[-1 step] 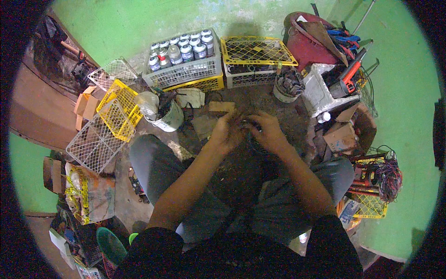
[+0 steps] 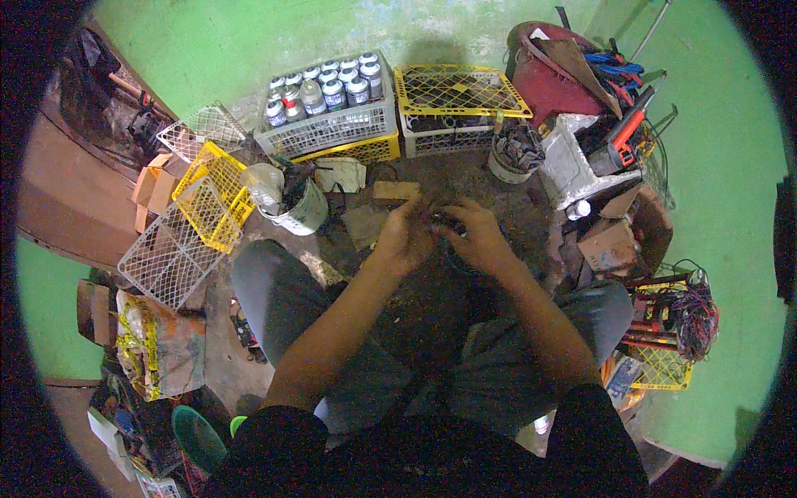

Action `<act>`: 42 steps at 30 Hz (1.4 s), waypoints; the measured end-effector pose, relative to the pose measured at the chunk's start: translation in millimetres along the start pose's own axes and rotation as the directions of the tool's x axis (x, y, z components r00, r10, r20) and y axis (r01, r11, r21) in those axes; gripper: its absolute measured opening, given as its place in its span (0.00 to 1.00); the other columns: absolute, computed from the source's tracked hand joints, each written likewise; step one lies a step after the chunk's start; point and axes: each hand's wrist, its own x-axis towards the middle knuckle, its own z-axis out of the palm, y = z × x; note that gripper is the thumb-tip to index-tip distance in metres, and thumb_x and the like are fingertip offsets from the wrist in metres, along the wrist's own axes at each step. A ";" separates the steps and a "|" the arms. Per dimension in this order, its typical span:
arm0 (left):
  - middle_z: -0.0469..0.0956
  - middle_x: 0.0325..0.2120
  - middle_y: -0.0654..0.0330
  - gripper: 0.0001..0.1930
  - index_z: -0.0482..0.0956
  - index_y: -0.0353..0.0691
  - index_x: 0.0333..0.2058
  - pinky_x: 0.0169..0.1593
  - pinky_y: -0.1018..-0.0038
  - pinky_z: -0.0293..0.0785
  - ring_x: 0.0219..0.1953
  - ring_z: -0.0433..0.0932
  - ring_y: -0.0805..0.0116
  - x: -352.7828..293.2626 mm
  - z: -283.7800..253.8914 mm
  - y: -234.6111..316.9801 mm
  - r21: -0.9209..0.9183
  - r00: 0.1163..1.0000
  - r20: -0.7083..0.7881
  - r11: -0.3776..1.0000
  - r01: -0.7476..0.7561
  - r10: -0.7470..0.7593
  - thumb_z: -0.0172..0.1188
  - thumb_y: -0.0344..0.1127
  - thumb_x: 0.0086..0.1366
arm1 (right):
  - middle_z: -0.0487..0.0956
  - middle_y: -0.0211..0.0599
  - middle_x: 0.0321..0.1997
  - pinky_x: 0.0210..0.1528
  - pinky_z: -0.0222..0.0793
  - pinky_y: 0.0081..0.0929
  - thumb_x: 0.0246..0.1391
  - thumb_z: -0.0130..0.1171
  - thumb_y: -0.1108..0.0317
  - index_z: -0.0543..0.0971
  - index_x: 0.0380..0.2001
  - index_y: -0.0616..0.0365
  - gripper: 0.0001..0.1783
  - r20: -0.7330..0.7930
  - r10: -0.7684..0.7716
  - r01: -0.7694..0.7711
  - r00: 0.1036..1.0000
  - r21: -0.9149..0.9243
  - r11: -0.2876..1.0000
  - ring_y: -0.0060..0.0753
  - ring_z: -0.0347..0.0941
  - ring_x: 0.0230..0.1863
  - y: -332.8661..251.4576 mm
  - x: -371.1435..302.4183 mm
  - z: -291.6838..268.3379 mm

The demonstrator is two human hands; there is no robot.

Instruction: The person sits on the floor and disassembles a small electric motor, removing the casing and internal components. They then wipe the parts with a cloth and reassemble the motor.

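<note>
My left hand (image 2: 403, 235) and my right hand (image 2: 477, 236) meet in front of me above the floor, between my spread knees. Their fingers are curled toward each other around a small dark piece (image 2: 448, 222), too dim and too covered by fingers to name. Both hands look closed on it. Just beyond the left fingertips lies a tan wooden block (image 2: 396, 190) on the floor. Some thin dark strands, perhaps wire, show faintly below the right hand.
A grey crate (image 2: 332, 124) of bottles stands at the wall beside a yellow-topped crate (image 2: 461, 90). White buckets (image 2: 300, 212) (image 2: 510, 166) hold dark scraps. At right are a foam box (image 2: 569, 158), a cardboard box (image 2: 610, 246) and a wire bundle (image 2: 696, 319); at left, a yellow crate (image 2: 214, 195).
</note>
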 end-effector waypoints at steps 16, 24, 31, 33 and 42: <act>0.74 0.52 0.55 0.21 0.71 0.40 0.55 0.61 0.57 0.65 0.56 0.70 0.57 23.3 -8.2 -21.9 0.017 0.999 -0.030 0.999 0.045 -0.044 0.45 0.47 0.73 | 0.83 0.49 0.41 0.46 0.76 0.38 0.48 0.66 0.68 0.83 0.40 0.63 0.15 0.013 0.256 -0.255 0.967 -0.068 0.965 0.47 0.81 0.43 40.2 -11.6 12.2; 0.77 0.47 0.56 0.18 0.74 0.40 0.51 0.61 0.58 0.67 0.51 0.74 0.58 66.4 -65.4 -70.7 0.005 0.985 -0.093 0.989 0.147 -0.146 0.44 0.44 0.74 | 0.84 0.52 0.40 0.46 0.76 0.42 0.47 0.68 0.61 0.83 0.38 0.66 0.19 -0.047 0.614 -0.612 0.788 0.042 0.790 0.49 0.81 0.43 127.0 -41.2 36.4; 0.78 0.45 0.58 0.20 0.75 0.42 0.52 0.51 0.58 0.73 0.47 0.74 0.60 40.4 -81.2 -50.6 0.423 0.912 -0.334 0.826 0.372 -0.240 0.51 0.51 0.72 | 0.79 0.57 0.49 0.53 0.73 0.48 0.48 0.68 0.55 0.79 0.45 0.66 0.27 0.144 0.727 -0.648 0.671 -0.363 0.670 0.61 0.76 0.50 196.2 -89.5 70.2; 0.78 0.44 0.58 0.21 0.75 0.42 0.52 0.49 0.58 0.73 0.45 0.75 0.61 36.6 -87.4 -42.1 0.480 0.902 -0.363 0.783 0.395 -0.233 0.52 0.52 0.71 | 0.78 0.57 0.52 0.56 0.71 0.49 0.49 0.67 0.54 0.77 0.48 0.66 0.29 0.213 0.697 -0.592 0.685 -0.396 0.702 0.60 0.75 0.53 201.7 -93.4 70.2; 0.78 0.48 0.52 0.29 0.74 0.38 0.54 0.49 0.54 0.73 0.47 0.77 0.55 5.5 -319.8 -102.6 0.564 0.612 -0.698 0.812 0.151 0.371 0.54 0.57 0.67 | 0.77 0.54 0.52 0.59 0.68 0.47 0.51 0.67 0.62 0.75 0.55 0.61 0.29 0.278 0.450 -0.367 0.849 -0.303 0.879 0.58 0.72 0.56 170.0 -57.4 127.7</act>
